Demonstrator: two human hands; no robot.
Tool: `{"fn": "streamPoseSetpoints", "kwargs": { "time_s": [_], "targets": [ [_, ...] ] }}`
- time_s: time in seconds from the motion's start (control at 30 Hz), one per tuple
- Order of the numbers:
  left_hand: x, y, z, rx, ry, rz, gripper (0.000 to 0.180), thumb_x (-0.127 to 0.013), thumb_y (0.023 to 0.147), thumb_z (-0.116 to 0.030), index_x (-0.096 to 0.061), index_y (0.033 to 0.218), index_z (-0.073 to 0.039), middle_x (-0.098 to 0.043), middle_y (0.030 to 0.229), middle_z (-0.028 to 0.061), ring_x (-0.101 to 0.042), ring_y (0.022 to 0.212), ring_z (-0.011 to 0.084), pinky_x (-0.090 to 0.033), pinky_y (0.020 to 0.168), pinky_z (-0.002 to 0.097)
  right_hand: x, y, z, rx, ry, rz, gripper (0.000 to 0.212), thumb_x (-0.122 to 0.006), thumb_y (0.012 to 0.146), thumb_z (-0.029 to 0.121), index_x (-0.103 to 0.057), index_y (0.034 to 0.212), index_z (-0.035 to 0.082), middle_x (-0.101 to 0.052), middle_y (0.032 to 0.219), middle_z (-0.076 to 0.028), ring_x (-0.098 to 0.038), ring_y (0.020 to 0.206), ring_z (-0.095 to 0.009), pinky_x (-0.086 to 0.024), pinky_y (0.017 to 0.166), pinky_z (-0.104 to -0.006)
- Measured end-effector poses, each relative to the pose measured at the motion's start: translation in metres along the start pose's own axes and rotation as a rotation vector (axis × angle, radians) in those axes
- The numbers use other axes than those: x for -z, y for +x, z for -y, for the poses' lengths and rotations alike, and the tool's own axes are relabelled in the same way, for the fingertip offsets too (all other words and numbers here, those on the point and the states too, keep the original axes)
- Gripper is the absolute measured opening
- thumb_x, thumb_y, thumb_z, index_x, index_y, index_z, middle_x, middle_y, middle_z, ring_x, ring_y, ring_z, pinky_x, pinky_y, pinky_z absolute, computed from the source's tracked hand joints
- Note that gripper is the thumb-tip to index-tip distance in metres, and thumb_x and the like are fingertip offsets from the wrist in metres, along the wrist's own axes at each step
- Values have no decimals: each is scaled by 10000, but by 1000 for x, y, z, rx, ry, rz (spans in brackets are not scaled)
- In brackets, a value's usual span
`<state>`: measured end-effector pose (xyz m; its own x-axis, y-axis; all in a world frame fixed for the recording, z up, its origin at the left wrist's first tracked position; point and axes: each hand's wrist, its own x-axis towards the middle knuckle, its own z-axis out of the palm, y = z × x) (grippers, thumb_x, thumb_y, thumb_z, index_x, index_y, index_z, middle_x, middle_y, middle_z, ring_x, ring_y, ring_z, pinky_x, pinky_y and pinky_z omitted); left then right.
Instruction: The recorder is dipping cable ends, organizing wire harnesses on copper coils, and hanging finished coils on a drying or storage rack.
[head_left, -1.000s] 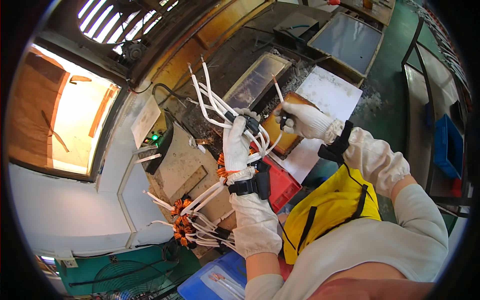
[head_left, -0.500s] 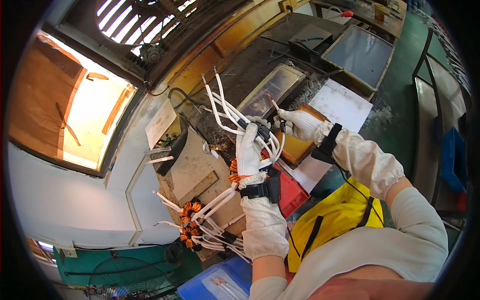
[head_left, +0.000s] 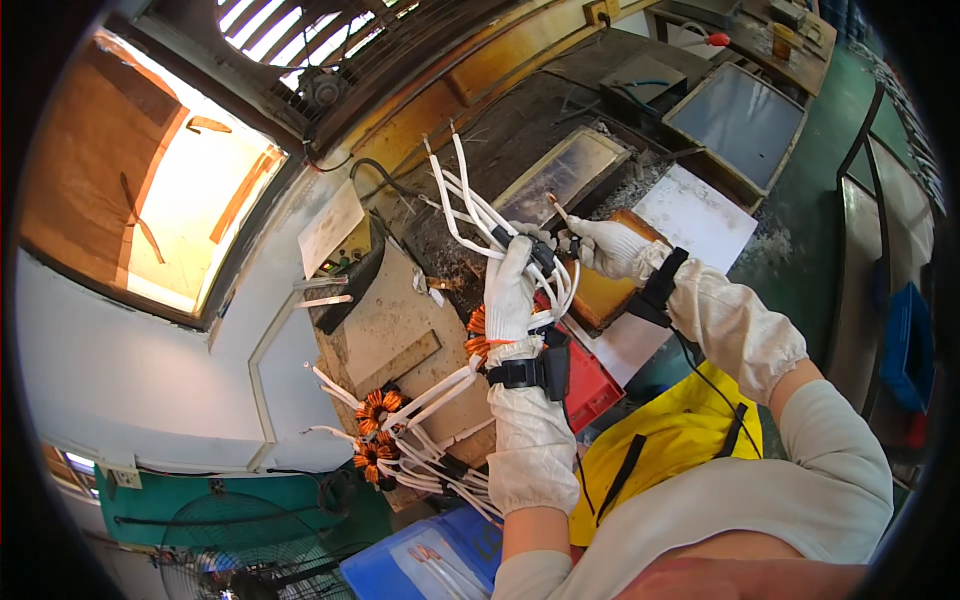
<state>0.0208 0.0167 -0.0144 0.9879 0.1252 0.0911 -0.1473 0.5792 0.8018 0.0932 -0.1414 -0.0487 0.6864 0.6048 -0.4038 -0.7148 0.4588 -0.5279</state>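
Coil (head_left: 478, 333) mostly hidden behind left hand (head_left: 510, 285).

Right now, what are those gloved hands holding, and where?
Left hand grips a copper coil with white leads around its body. Right hand pinches one lead's tip.

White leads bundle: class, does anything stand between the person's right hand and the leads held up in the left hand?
Nothing visible does. The right hand is right beside the white leads bundle gripped by the left hand, its fingertips at the wires by the left hand's fingers; no object lies between them.
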Motion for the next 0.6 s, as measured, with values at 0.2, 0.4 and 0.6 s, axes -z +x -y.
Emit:
{"fn": "streamPoseSetpoints", "kwargs": {
  "time_s": [0.2, 0.4, 0.6],
  "targets": [
    [1, 2, 4, 3, -2, 8, 188, -520, 873, -91, -522, 1050, -26, -597, 912, 76, -587, 819, 171, -490, 741, 305, 8, 6, -1, 17, 18, -2, 160, -534, 908, 204, -560, 914, 46, -596, 759, -52, -466, 497, -31, -420, 429, -141],
    [4, 1, 2, 17, -2, 6, 188, -525, 871, -94, -523, 1047, -26, -600, 913, 82, -590, 818, 174, -493, 737, 305, 10, 8, -1, -6, 24, 12, 166, -535, 907, 203, -561, 909, 39, -598, 758, -46, -477, 504, -33, -422, 427, -145],
    [1, 1, 2, 21, 1, 3, 178, -529, 871, -94, -528, 1033, -20, -604, 903, 91, -594, 817, 178, -495, 737, 309, 6, 4, -1, 14, 18, -18, 169, -539, 905, 208, -562, 906, 40, -597, 753, -41, -474, 503, -33, -423, 425, -154]
  ]
}}
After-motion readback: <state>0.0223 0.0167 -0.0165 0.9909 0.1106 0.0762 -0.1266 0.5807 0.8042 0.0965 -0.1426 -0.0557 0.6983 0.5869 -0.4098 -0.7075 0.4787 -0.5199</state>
